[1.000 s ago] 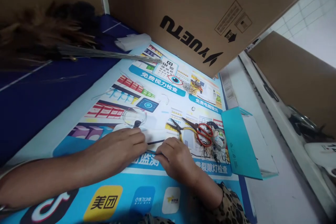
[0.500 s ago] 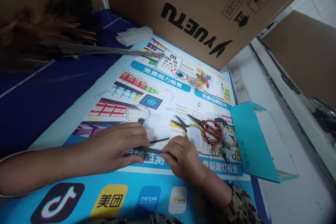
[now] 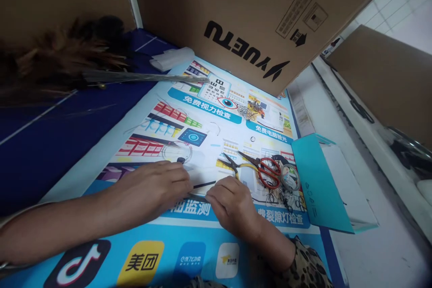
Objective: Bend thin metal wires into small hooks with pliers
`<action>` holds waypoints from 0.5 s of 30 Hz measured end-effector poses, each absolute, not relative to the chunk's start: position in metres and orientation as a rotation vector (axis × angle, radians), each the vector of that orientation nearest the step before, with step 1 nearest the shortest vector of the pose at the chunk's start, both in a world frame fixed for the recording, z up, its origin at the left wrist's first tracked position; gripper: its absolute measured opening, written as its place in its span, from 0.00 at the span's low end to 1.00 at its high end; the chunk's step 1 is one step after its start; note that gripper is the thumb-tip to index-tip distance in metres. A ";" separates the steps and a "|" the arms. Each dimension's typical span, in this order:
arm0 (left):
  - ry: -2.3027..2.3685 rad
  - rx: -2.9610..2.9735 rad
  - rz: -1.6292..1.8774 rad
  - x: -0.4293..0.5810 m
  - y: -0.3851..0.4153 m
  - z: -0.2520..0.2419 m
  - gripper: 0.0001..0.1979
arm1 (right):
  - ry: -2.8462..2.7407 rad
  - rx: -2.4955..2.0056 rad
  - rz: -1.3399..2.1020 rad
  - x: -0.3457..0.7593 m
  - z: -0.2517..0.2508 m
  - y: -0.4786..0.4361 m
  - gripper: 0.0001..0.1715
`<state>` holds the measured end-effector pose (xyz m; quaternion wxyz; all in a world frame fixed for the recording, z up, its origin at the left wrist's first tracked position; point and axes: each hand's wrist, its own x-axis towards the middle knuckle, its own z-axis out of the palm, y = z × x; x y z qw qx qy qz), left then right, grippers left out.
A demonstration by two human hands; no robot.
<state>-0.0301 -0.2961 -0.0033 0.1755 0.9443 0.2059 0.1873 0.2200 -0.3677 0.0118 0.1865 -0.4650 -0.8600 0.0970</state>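
Note:
My left hand (image 3: 153, 191) lies palm down on a printed poster (image 3: 189, 252), fingers curled together and pinching one end of a thin dark strip (image 3: 203, 185). My right hand (image 3: 231, 202) rests knuckles up just right of it, fingers closed on the other end of the same strip. The strip runs between the two hands, low over the poster. A coil of thin wire (image 3: 175, 150) with a small dark piece lies just beyond my left fingertips.
Red-handled scissors (image 3: 265, 172), yellow-handled pliers (image 3: 232, 164), a tape roll (image 3: 290, 177) and small metal rings lie right of my hands. A teal box (image 3: 319, 186) stands at the right. A large cardboard carton (image 3: 253, 18) leans behind. A feather duster (image 3: 67, 60) lies at the left.
Both hands stay pinched on the strip and shift only slightly. The view itself wobbles up and down between frames.

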 end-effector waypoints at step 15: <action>0.755 2.775 0.527 -0.005 -0.254 0.045 0.13 | -2.230 -1.544 0.472 0.235 0.053 -0.332 0.13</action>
